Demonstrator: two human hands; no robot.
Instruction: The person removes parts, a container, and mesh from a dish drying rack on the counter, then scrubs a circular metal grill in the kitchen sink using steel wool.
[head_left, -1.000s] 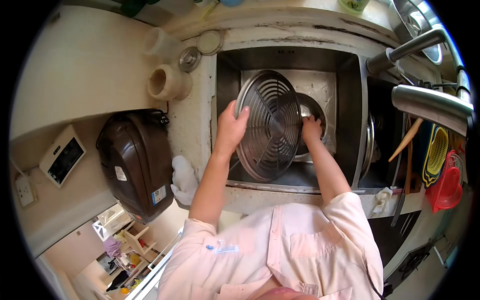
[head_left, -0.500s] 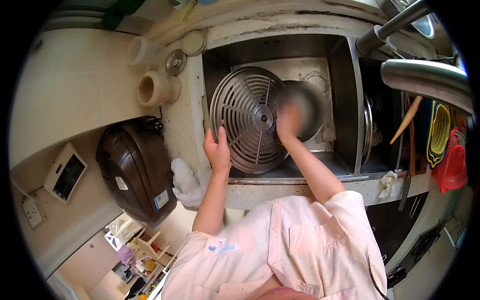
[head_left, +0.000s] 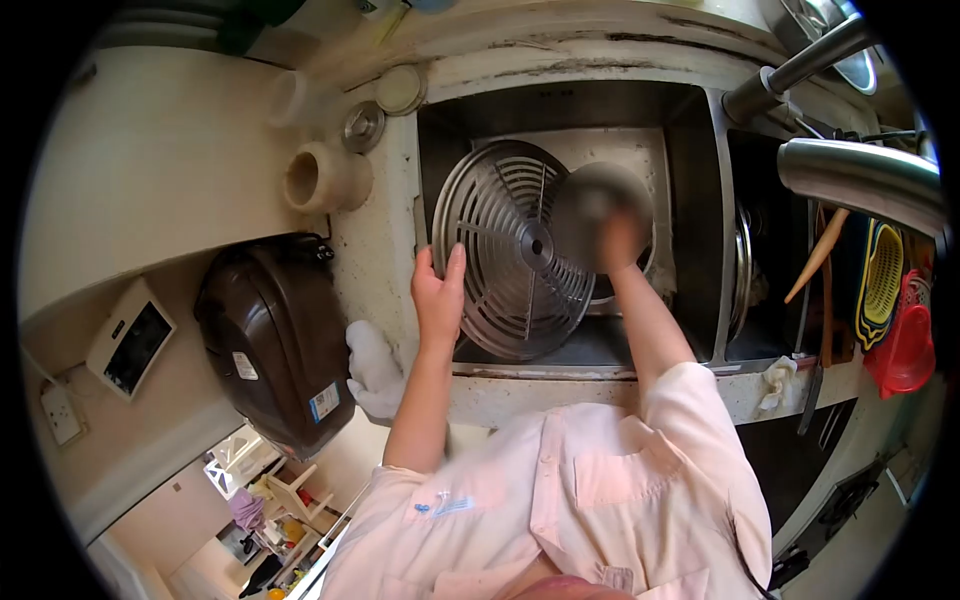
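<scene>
My left hand (head_left: 440, 292) is closed on the left rim of a round slotted metal steamer rack (head_left: 490, 270). The rack leans at a tilt inside the steel sink (head_left: 690, 200). To its right, my right hand (head_left: 622, 242) reaches down over a round metal vessel (head_left: 648, 262) in the sink, partly behind the rack. A grey blur covers most of the vessel and the fingers of my right hand, so I cannot make out what they hold or touch.
A faucet (head_left: 850, 165) juts over the right basin, where a lid (head_left: 740, 275) stands on edge. Yellow (head_left: 880, 262) and red baskets (head_left: 905, 345) hang farther right. On the left ledge are a beige jar (head_left: 318, 178), a round lid (head_left: 402, 90) and a white cloth (head_left: 375, 370).
My right hand has moved right, away from the rack's hub. The rack is tilted more steeply, still in my left hand. The whole view has shifted slightly.
</scene>
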